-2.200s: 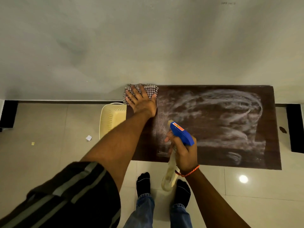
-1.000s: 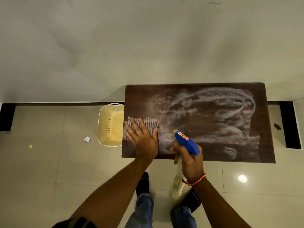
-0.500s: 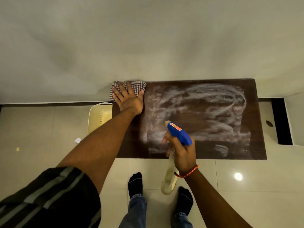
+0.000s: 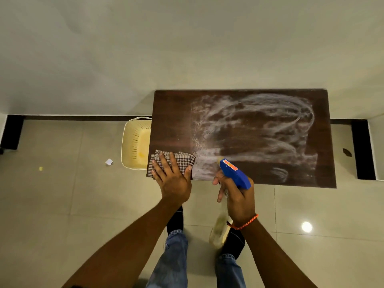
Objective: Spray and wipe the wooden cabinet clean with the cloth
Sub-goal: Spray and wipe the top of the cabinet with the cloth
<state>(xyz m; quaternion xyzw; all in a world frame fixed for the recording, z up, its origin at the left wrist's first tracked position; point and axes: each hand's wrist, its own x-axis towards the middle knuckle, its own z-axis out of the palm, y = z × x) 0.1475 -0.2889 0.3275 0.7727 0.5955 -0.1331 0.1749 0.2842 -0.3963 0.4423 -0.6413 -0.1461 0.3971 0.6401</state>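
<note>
The dark wooden cabinet top (image 4: pixel 170 121) stands against the wall. Its left strip looks dark and clean; white foamy spray streaks cover the middle and right. My left hand (image 4: pixel 173 179) presses flat, fingers spread, on a checked cloth (image 4: pixel 182 160) at the cabinet's front left corner. My right hand (image 4: pixel 236 196) grips a spray bottle (image 4: pixel 234 173) with a blue trigger head just in front of the cabinet's front edge; the pale bottle body hangs down below my wrist.
A cream perforated plastic basket (image 4: pixel 135 142) stands on the tiled floor against the cabinet's left side. Small paper scraps (image 4: pixel 109 162) lie on the floor further left. My feet in dark socks are below the front edge. Black skirting runs along the wall.
My left hand has pulled the cloth from the cabinet's back left corner down to its front left corner. The right hand with the spray bottle has stayed near the front edge.
</note>
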